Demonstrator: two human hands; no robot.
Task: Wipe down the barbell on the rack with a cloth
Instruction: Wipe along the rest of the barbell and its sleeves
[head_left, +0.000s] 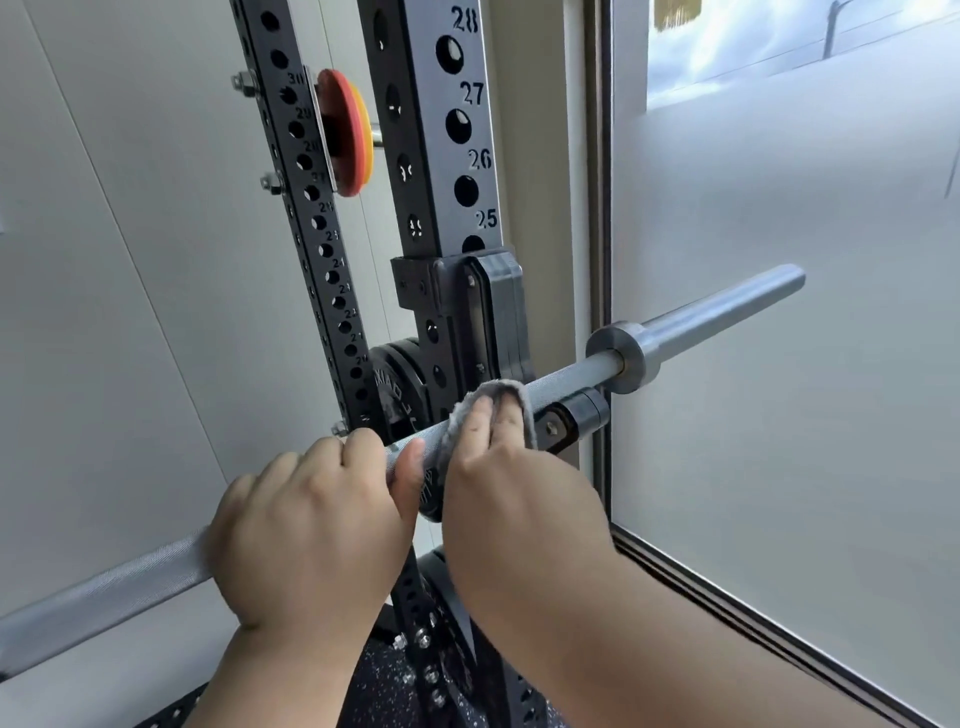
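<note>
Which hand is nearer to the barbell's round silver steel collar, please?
Right. The right hand holds the grey cloth round the steel shaft, a little left of the silver collar; the left hand holds the shaft farther left.

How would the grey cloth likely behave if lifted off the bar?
Probably floppy: the cloth drapes around the barbell under the right hand. Likely light, since it looks thin. Its fuzzy edge suggests it won't slide easily.

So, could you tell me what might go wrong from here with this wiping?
The right hand holds the grey fabric cloth round the knurled steel barbell right beside the black rack hook; sliding further could pinch fingers or snag the cloth there. The left hand grips the bare bar; a hard twist might roll it in the hook.
</note>
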